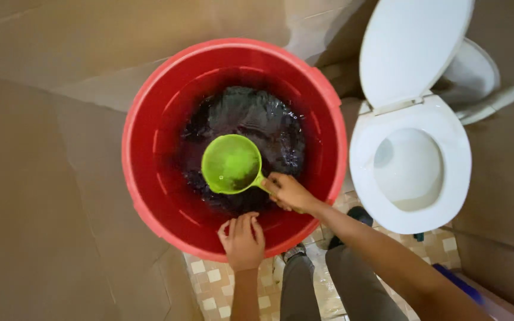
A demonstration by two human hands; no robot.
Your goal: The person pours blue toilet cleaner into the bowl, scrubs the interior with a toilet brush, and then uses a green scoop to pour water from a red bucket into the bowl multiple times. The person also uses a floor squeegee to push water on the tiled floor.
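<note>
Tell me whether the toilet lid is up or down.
Up. The white toilet lid stands raised behind the seat, leaving the bowl open to view.

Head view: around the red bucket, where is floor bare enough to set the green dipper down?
Bare tiled floor shows only below the red bucket, left of the left hand. Right of it, legs, toilet and the right hand holding the green dipper crowd things.

Dark cloth (251,119) lies partly hidden under water in the red bucket (150,178) — its kind unclear; a blue object (456,282) is mostly hidden behind the right forearm.
</note>
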